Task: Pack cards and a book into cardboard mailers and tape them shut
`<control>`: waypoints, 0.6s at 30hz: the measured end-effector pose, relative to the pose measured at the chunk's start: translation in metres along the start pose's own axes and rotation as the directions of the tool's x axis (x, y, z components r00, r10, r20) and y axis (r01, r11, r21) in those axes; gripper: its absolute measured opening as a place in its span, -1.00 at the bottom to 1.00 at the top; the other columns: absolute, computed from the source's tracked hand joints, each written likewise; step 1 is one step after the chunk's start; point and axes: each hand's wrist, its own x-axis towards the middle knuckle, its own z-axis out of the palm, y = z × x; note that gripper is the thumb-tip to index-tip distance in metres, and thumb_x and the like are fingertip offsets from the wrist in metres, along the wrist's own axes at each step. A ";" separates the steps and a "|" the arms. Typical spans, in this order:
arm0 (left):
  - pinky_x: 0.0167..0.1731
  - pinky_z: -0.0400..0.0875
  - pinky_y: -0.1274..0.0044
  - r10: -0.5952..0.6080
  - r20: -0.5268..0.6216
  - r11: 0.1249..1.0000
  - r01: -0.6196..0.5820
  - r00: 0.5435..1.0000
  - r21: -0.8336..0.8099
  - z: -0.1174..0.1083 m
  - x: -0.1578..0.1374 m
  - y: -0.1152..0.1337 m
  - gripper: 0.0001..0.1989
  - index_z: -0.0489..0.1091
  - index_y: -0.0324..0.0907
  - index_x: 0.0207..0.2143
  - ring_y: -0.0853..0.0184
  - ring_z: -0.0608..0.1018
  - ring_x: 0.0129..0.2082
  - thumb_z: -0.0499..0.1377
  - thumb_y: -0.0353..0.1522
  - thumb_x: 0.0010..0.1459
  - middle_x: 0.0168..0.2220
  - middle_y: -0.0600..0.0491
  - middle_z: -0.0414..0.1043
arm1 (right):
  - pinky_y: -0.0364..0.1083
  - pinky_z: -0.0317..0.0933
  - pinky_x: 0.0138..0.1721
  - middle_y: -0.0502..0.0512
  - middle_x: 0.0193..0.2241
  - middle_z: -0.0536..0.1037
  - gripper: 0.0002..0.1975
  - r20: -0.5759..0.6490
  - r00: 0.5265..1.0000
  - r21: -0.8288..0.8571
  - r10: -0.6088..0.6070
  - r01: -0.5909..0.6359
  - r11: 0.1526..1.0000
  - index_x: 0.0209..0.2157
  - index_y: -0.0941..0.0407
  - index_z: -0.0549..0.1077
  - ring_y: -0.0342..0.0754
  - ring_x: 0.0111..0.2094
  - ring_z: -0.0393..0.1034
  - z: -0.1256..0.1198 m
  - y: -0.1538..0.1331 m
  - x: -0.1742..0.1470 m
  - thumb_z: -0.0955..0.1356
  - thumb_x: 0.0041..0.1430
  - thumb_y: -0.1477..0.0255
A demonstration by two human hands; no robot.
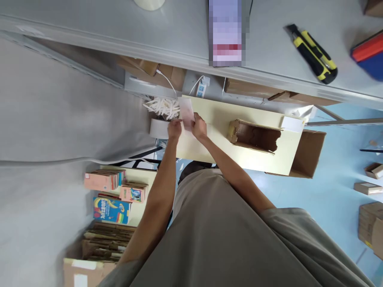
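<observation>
Both my hands are over the pale yellow board (214,113), around a thin, pale pinkish-white paper slip (187,109). My right hand (199,126) is closed on the slip's lower right edge. At its lower left edge, the fingers of my left hand (175,129) are pinched together, and fine detail there is blurred. Left of the slip, a white bin (158,128) is heaped with white paper strips (164,107). An open cardboard box (254,137) lies on the board to the right of my hands.
On the grey shelf above lie a yellow-black utility knife (314,56) and a phone-like screen (226,32). A power strip (201,89) with cables is behind the board. Books (110,209) and stacked cardboard (107,241) stand lower left. A larger carton (309,153) sits beyond the board's right end.
</observation>
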 end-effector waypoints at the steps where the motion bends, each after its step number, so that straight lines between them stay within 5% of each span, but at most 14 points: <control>1: 0.24 0.60 0.09 -0.061 -0.065 0.997 0.058 0.996 -0.045 -0.005 -0.001 0.008 -0.77 0.63 -0.09 -0.12 0.03 0.71 0.11 0.21 -0.27 0.27 -0.10 -0.12 0.69 | 0.22 0.47 0.28 0.21 0.02 0.68 -0.69 -0.006 0.999 0.029 -0.035 0.035 0.999 0.21 0.00 0.46 0.23 0.06 0.60 -0.012 0.000 -0.013 0.32 0.52 0.29; 4: 0.10 0.67 0.21 -0.147 -0.037 0.962 0.134 0.988 -0.239 -0.014 -0.016 0.042 -0.66 0.62 -0.13 -0.09 0.12 0.75 -0.04 0.24 -0.08 0.35 -0.12 -0.13 0.72 | 0.14 0.57 0.15 0.16 -0.02 0.67 -0.56 -0.057 0.987 0.237 -0.150 0.159 0.958 0.20 -0.03 0.47 0.20 0.04 0.62 -0.058 0.007 -0.058 0.33 0.54 -0.02; 8: -0.08 0.72 0.27 -0.020 0.342 0.919 0.152 0.940 -0.363 -0.004 -0.058 0.108 -0.46 0.67 -0.17 -0.14 0.05 0.75 -0.11 0.40 0.13 0.23 -0.23 -0.05 0.72 | 0.07 0.63 0.06 0.22 0.10 0.68 -0.30 -0.196 0.946 0.503 -0.259 0.324 0.802 0.17 -0.01 0.48 0.19 0.13 0.59 -0.125 0.027 -0.118 0.40 0.38 -0.30; 13: -0.01 0.70 0.28 0.134 0.534 0.949 0.047 0.835 -0.311 0.037 -0.108 0.187 -0.39 0.72 -0.22 -0.19 -0.02 0.75 -0.02 0.54 0.15 0.07 -0.24 -0.07 0.71 | 0.14 0.59 0.18 0.26 0.14 0.68 -0.27 -0.320 0.923 0.503 -0.212 0.355 0.788 0.19 -0.02 0.50 0.22 0.17 0.59 -0.183 0.061 -0.160 0.43 0.34 -0.31; 18: 0.08 0.67 0.26 0.280 0.532 0.947 -0.140 0.799 -0.288 0.077 -0.133 0.237 -0.41 0.75 -0.21 -0.10 -0.03 0.72 0.03 0.53 0.12 0.14 -0.10 -0.11 0.75 | 0.21 0.58 0.27 0.27 0.17 0.68 -0.22 -0.353 0.916 0.506 -0.192 0.359 0.785 0.25 -0.02 0.48 0.23 0.22 0.59 -0.243 0.095 -0.175 0.52 0.27 -0.27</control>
